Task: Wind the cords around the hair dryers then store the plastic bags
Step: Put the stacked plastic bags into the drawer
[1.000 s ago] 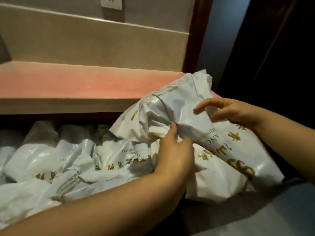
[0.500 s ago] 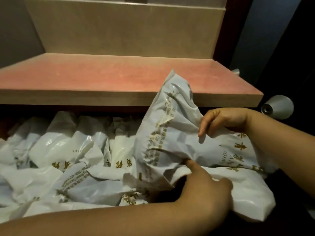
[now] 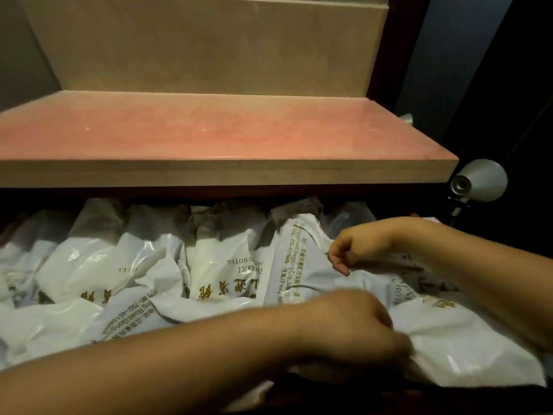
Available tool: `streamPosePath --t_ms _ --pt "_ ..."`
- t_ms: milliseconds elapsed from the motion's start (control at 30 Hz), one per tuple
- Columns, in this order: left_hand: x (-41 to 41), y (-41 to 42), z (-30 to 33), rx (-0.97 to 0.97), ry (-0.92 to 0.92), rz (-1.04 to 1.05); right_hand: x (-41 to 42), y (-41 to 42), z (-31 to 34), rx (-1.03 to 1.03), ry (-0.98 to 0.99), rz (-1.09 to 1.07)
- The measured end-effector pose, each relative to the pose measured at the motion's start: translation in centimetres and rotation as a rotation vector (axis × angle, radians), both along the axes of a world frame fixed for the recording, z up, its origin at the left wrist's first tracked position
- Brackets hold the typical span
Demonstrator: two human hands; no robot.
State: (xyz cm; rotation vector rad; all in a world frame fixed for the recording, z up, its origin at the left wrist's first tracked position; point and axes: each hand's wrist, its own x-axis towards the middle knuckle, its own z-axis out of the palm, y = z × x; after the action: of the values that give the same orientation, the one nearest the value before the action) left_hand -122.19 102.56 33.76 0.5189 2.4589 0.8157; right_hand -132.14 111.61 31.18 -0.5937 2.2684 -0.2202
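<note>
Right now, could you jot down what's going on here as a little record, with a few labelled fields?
place: open drawer under a pink-topped shelf
contents: a row of white printed plastic bags
bag in hand: white bag at the right end, lying among the others
left hand: on the bag's near edge; grip blurred
right hand: fingers curled, pinching the bag's top
nearby: silver door handle at right
hair dryers: none visible

middle bag (image 3: 221, 265): "HOTEL" in gold, upside down; large gold Chinese characters below, unreadable
left bag (image 3: 98, 265): "TEL", upside down
right bag (image 3: 302, 265): sideways small gold lines, digits partly legible, rest blurred
front bag (image 3: 128, 322): "Road", digits, blurred
</note>
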Motion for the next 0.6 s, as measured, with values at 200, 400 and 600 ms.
streamPosePath --t_ms 200,400,600 --pt "-3.8 -12.0 -1.3 -0.226 0.296 0.213 3.7 1.0 0.7 0.164 0.546 0.076" --pt "-3.5 -14.7 -6.7 -0.360 -0.213 -0.279 6.1 3.6 1.4 0.177 0.499 -0.065" --pt "-2.3 -15.7 -7.3 -0.526 -0.300 -0.593 5.1 1.1 0.1 0.052 0.430 -0.125"
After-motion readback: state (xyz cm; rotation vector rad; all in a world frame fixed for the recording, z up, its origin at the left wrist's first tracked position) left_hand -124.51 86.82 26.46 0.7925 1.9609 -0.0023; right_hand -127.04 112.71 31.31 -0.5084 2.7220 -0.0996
